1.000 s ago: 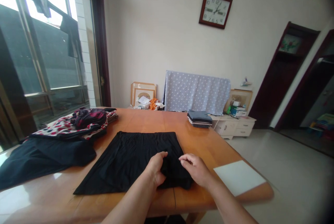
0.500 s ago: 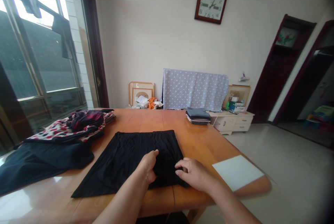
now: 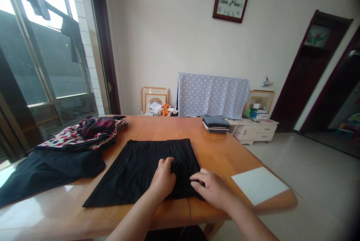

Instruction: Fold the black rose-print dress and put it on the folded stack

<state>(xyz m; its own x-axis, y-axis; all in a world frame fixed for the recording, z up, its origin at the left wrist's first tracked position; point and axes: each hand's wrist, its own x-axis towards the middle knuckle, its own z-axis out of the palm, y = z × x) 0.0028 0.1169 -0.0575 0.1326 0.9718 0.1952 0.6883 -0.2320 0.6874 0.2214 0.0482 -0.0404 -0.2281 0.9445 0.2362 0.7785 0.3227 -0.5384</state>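
A black garment [image 3: 135, 173] lies folded flat on the wooden table [image 3: 157, 126] in front of me, its near left corner spread out to a point. My left hand [image 3: 164, 178] rests over the garment's right half, index finger and thumb apart with dark cloth showing between them; the other fingers are hidden. At the garment's right edge, my right hand [image 3: 209, 189] has its fingers and thumb bent around the cloth. The fingertips of both hands face each other, a short distance apart.
To the left lies a heap of clothes, with a red-and-black spotted garment [image 3: 70, 134] and dark trousers [image 3: 56, 166]. A folded stack of clothes [image 3: 216, 124] stands at the far edge. A white sheet [image 3: 258, 184] lies near the right corner. Behind is a low cabinet [image 3: 261, 132].
My left hand has turned, its index finger now bent over to the right. My right hand stays at the garment's right edge. The view has shifted slightly.
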